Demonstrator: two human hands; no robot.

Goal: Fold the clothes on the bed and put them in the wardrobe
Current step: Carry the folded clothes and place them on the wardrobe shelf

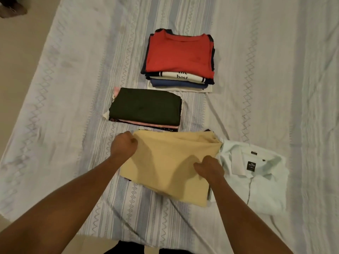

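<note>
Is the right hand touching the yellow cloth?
Touching. The head view shows the right hand resting on the yellow cloth, its fingers curled into the fabric and pinching up a fold.

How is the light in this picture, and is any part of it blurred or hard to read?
In the head view the light is warm and dim, without glare; the left hand and right hand throw soft shadows on the yellow cloth; the bed sheet pattern is smeared near the left edge; the shirt label is too soft to read.
</note>
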